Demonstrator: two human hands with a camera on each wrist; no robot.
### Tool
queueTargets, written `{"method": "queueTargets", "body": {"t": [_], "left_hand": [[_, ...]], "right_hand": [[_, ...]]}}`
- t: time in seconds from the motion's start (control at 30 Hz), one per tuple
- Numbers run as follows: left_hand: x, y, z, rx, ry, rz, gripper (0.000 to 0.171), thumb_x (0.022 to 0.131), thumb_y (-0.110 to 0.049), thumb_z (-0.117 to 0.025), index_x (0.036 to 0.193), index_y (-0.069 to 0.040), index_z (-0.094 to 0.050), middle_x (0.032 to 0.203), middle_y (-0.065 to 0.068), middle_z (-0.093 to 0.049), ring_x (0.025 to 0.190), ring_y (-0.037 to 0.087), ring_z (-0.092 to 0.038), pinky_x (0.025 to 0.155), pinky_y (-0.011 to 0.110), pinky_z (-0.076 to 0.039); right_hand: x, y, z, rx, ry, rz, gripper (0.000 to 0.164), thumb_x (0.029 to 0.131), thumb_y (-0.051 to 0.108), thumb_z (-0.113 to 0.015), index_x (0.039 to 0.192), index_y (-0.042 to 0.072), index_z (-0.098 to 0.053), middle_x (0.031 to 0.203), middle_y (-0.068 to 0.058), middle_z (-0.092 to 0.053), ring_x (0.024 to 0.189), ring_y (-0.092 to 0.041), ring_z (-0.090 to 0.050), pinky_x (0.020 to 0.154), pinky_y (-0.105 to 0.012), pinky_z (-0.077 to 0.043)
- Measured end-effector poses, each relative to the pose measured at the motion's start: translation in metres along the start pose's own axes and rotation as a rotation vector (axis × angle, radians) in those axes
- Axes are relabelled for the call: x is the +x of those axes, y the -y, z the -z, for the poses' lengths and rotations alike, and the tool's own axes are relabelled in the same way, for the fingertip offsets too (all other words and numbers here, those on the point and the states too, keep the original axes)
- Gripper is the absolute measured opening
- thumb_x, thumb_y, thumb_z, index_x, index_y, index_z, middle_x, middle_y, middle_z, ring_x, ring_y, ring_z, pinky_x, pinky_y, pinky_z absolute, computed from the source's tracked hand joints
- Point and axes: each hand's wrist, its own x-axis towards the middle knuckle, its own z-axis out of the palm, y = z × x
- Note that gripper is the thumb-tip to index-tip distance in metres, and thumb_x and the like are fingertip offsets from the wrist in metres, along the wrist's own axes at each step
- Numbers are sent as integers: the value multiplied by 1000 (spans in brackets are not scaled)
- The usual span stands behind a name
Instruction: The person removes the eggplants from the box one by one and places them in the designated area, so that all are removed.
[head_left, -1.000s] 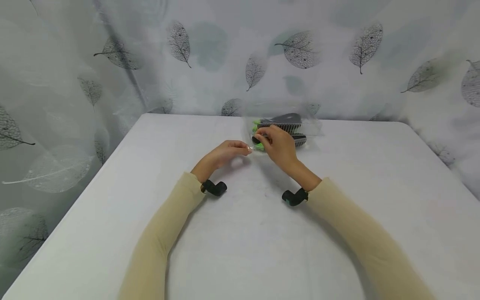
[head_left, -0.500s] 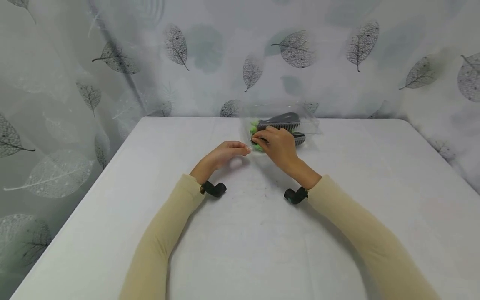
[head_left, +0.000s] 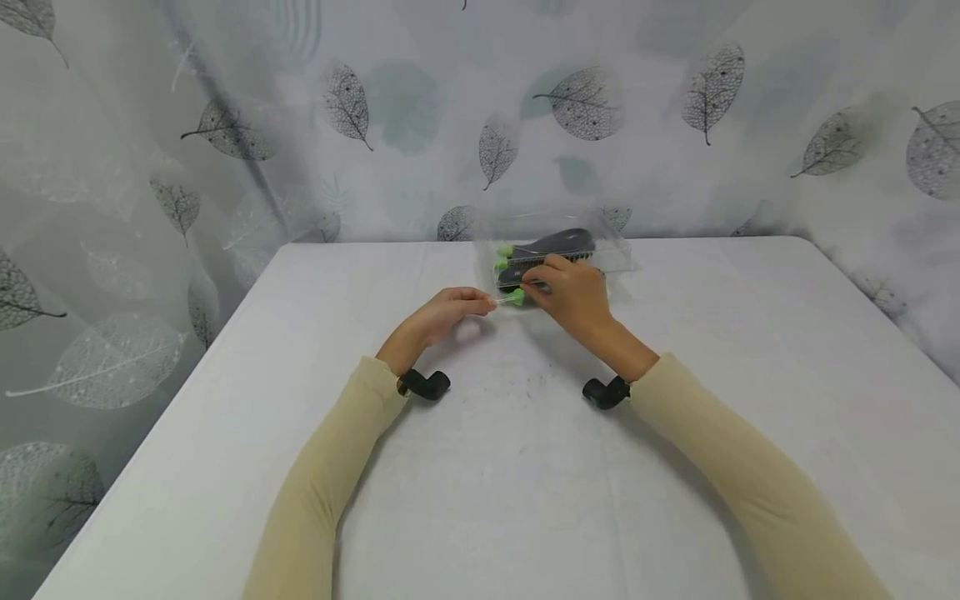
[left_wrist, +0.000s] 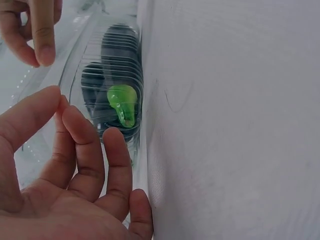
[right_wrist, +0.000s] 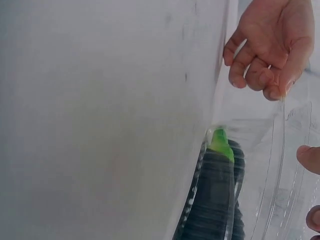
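A clear plastic box (head_left: 619,255) lies at the table's far edge, with dark bristled brushes (head_left: 562,242) inside. Their green ends (left_wrist: 122,100) point toward the left hand. My left hand (head_left: 442,318) pinches the box's thin plastic edge between thumb and forefinger; its other fingers are loosely bent. Over the near side of the box, my right hand (head_left: 576,296) hangs with its fingers pointing down. In the right wrist view, the right thumb (right_wrist: 310,159) is apart from the finger below it, and nothing shows between them. The right hand hides part of the brushes in the head view.
The white table (head_left: 510,467) stretches between and around both forearms. A leaf-printed curtain (head_left: 420,117) hangs directly behind its far edge and along its left side. Black wrist cameras (head_left: 425,385) sit on both wrists.
My right hand has drawn back slightly to the right from the dark brush piece at its fingertips, and a green end now shows beside it. The left hand keeps its pinch on the plastic edge.
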Motion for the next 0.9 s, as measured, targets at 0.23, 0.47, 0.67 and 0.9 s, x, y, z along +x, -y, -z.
{"method": "queueTargets", "body": {"t": [0.23,0.47,0.67,0.9], "left_hand": [[0,0,-1,-35,5,-15,5,96,-11,-59,98,-10,-63,98,-5,-62,109,24,-54,103,35,-34],[0,2,1,-49,17,-15,5,97,-11,-57,96,-13,-61,98,-6,-61,113,27,-53,99,32,-36],[0,3,5,-37,33,-7,5,98,-12,-56,100,-11,-60,99,-6,-60,107,20,-54,98,31,-36],[-1,2,8,-38,38,6,5,99,-12,-55,100,-11,-60,100,-5,-59,99,13,-55,90,28,-36]], "right_hand": [[-8,-13,9,10,31,-39,9,78,13,-82,86,10,-77,70,-7,-57,54,-20,-49,53,-36,-41],[-13,-23,16,14,36,-66,8,80,13,-81,86,9,-77,70,-7,-56,55,-22,-51,56,-38,-43],[-18,-31,21,8,38,-111,11,78,14,-83,84,8,-76,70,-7,-55,54,-21,-46,57,-40,-41],[-23,-39,28,-2,75,-179,12,80,17,-81,85,7,-76,74,-7,-59,60,-22,-52,55,-39,-40]]}}
